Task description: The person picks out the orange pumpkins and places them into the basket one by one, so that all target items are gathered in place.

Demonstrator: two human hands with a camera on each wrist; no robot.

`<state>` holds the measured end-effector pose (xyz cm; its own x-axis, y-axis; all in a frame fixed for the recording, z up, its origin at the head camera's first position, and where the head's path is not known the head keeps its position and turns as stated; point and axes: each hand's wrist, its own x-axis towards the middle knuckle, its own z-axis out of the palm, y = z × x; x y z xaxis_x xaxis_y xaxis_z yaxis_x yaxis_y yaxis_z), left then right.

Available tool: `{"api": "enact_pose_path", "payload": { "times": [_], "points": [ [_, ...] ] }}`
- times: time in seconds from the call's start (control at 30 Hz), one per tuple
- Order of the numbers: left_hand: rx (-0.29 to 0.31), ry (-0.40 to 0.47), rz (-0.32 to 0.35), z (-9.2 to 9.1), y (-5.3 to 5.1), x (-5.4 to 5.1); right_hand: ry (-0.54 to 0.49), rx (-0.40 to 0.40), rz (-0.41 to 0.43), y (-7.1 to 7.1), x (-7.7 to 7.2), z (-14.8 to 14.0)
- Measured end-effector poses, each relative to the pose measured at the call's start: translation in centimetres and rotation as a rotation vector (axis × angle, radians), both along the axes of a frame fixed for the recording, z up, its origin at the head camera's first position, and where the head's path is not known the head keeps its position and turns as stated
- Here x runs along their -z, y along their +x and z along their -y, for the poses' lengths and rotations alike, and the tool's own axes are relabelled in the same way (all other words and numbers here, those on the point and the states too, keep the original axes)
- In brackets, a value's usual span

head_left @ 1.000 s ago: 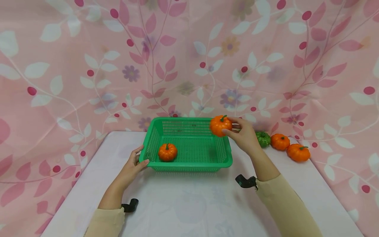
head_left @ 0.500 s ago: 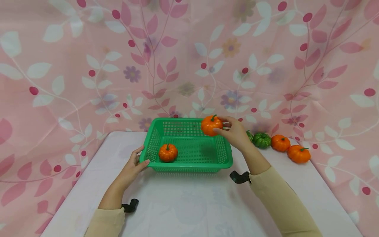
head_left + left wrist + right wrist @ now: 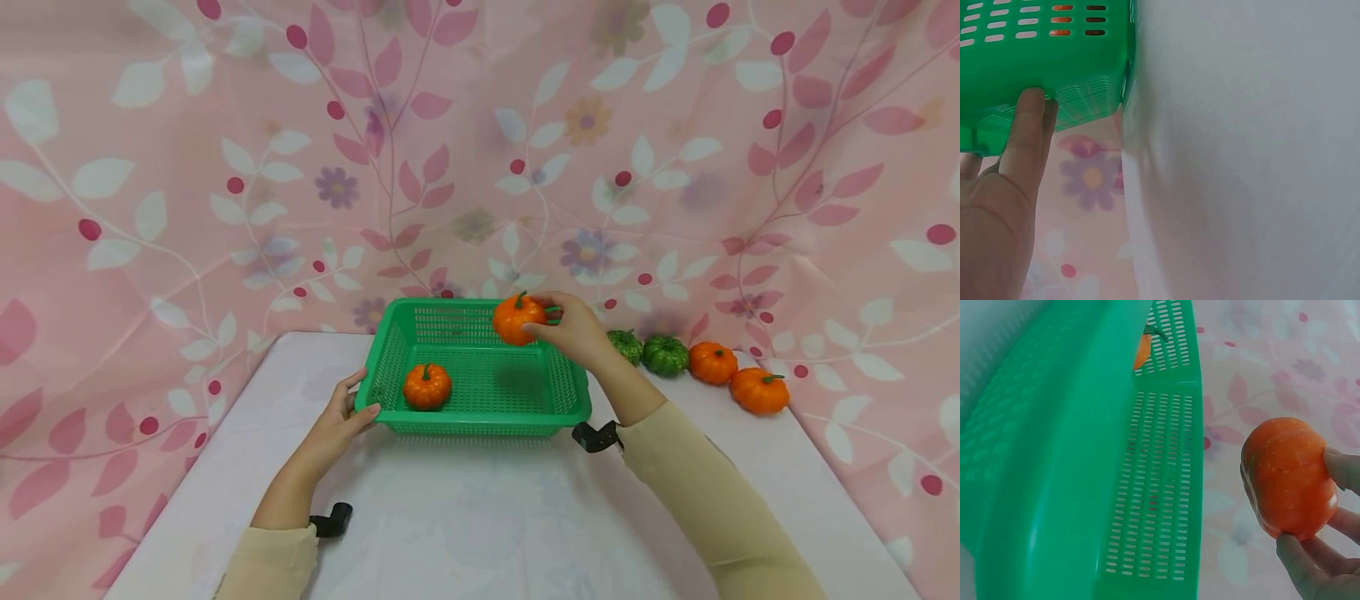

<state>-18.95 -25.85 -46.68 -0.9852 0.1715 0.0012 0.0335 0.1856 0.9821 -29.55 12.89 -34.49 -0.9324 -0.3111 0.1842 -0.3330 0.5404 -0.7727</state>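
Note:
In the head view a green plastic basket [image 3: 480, 419] stands on the white-covered table, with an orange toy pumpkin [image 3: 427, 388] in its left part. My left hand [image 3: 335, 427] holds the basket's left front corner, thumb at the rim and fingers along the outside. The left wrist view shows fingers [image 3: 1025, 140] against the basket wall [image 3: 1022, 69]. Over the basket's right back part, my right hand [image 3: 572, 335] holds a second orange pumpkin [image 3: 516, 321] between thumb and fingers. Its rounded side [image 3: 1291, 478] faces the right wrist camera, apart from the basket.
Right of the basket, two green pumpkins [image 3: 665, 356] and two orange pumpkins [image 3: 760, 391] form a row toward the table's right edge. A pink floral cloth [image 3: 480, 167] hangs behind the table.
My right hand has carried the orange pumpkin leftward, farther over the basket. A green pumpkin behind the forearm has come into view. My left hand stays at the basket corner.

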Motion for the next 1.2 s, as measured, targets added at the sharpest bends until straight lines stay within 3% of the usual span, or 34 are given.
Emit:
{"api": "enact_pose_path", "payload": {
  "times": [0.43, 1.2],
  "points": [
    [-0.005, 0.003, 0.006, 0.0, 0.0, -0.1, 0.110, -0.070, 0.013, -1.9, 1.0, 1.9],
    [0.004, 0.009, 0.004, 0.1, 0.1, 0.1, 0.279, -0.169, 0.050, -6.0, 0.9, 4.5]
  ]
}}
